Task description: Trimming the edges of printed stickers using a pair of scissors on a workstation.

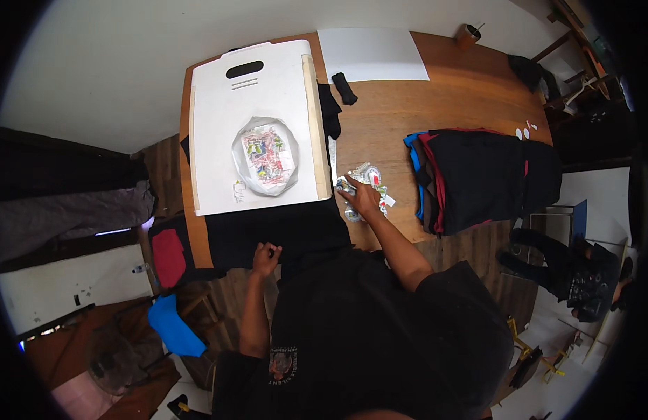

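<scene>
My right hand rests on a small heap of clear plastic packets with colourful printed contents on the wooden table, fingers curled over them. My left hand is closed in a loose fist at the near edge of a black cloth that hangs over the table's front. Beyond the cloth lies a large white board with a handle slot. On it sits a clear bag of printed stickers.
A stack of dark folded garments with red and blue edges lies on the right of the wooden table. A white sheet, a small black object and a brown cup sit at the far side. Red and blue cloths lie lower left.
</scene>
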`<action>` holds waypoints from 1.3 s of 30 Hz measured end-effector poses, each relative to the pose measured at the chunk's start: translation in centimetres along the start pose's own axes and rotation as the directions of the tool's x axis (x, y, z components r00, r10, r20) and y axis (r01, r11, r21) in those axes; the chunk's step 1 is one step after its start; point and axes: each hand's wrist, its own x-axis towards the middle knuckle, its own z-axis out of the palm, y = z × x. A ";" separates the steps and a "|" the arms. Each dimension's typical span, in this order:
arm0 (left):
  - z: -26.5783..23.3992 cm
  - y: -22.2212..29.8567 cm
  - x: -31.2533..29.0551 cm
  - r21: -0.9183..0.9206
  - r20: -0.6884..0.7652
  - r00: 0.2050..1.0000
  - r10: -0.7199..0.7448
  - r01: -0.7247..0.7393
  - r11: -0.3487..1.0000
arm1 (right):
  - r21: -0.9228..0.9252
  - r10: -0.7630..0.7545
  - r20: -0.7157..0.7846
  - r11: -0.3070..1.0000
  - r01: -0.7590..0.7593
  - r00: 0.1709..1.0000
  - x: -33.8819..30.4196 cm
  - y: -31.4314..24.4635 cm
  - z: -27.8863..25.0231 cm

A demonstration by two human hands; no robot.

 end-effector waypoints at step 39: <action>0.6 0.5 -0.8 0.020 -0.091 0.995 0.047 -0.045 0.999 | 0.126 0.118 -0.157 0.987 -0.099 0.981 0.0 5.5 -0.9</action>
